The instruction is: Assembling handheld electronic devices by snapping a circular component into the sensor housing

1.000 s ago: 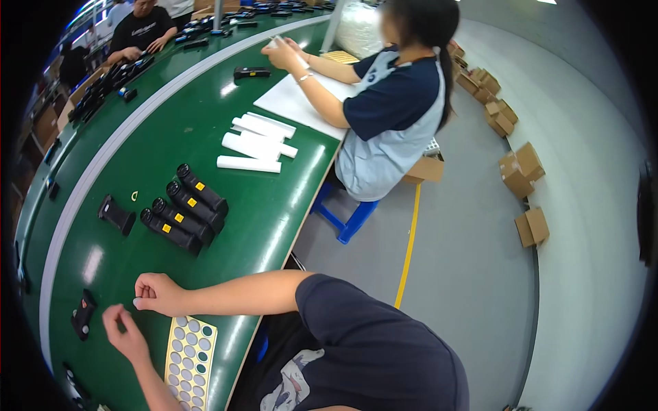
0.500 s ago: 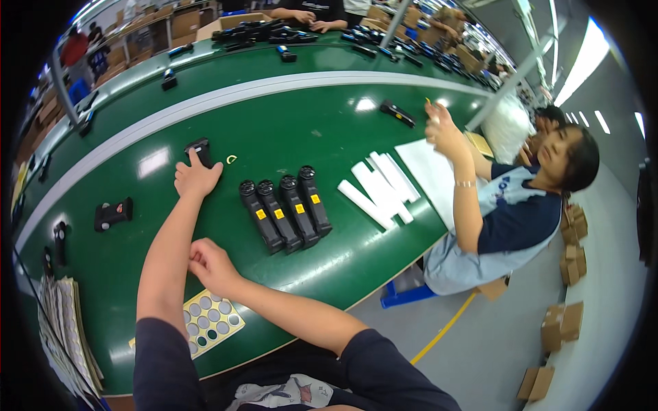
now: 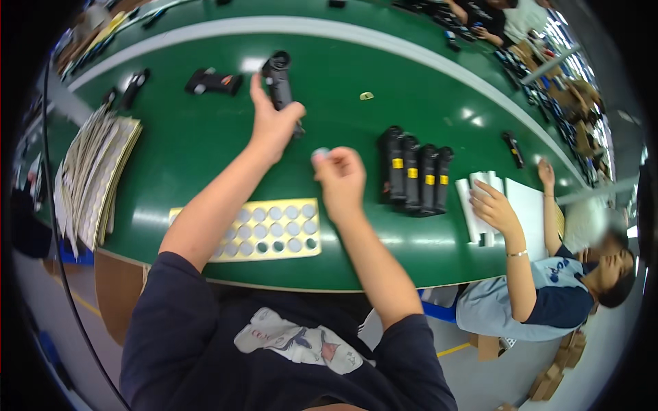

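Observation:
My left hand (image 3: 274, 122) is closed round a black flashlight-shaped device (image 3: 279, 85), its round head pointing away from me. To the right of it and nearer me, my right hand (image 3: 340, 179) pinches a small round grey sticker (image 3: 320, 156) at its fingertips, apart from the device. Below both hands lies a pale yellow sheet (image 3: 319, 253) of round grey stickers, with green showing through a few holes; my left forearm covers its left part. Several black devices with yellow labels (image 3: 411, 171) lie side by side right of my right hand.
Another black device (image 3: 214, 81) lies at the far left, near a stack of sticker sheets (image 3: 96, 178). A yellowish scrap (image 3: 367, 96) is on the green table (image 3: 329, 116). At right, a co-worker's hand (image 3: 495, 205) is over white strips (image 3: 471, 212); a lone device (image 3: 513, 149) lies beyond.
The view has swung left. My left hand, earlier over the device on the table, now grips it. My right hand has moved out from beside my left forearm, showing the sticker.

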Tool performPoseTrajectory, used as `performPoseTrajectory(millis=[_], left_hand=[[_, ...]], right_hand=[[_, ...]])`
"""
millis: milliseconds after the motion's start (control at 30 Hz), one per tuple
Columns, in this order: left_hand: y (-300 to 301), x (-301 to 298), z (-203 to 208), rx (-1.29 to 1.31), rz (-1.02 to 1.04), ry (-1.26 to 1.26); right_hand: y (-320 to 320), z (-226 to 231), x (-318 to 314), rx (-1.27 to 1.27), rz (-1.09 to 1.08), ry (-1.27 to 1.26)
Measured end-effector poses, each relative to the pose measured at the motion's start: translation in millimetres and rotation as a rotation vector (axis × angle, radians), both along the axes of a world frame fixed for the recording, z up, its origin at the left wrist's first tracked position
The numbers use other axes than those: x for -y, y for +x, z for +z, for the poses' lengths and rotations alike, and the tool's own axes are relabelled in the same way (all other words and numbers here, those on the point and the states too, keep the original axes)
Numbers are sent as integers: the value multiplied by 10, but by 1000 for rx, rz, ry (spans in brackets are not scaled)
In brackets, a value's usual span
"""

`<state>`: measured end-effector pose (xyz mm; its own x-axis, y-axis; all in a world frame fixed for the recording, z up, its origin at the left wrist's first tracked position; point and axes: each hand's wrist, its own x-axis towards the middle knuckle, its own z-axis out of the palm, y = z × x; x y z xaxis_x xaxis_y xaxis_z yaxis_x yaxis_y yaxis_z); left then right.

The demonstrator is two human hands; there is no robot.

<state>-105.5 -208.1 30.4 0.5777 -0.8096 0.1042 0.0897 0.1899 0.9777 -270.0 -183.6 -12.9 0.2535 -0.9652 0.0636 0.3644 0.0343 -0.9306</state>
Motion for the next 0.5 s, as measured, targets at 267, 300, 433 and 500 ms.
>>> performPoseTrajectory(millis=[267,300,433,500], left_hand=[[-86,-1197,120,-7,-276,-34],[-101,-1215,107,40,-301,-90],[-126,-1222,73,151,-328,-161],[-144,-1267,115,18,-395,-98]], right_hand=[[43,879,-299,-58,144,37],[81,981,-335,-171,219,51],[188,996,-400,-237,292,33],[244,1049,-426,-274,245,27]])
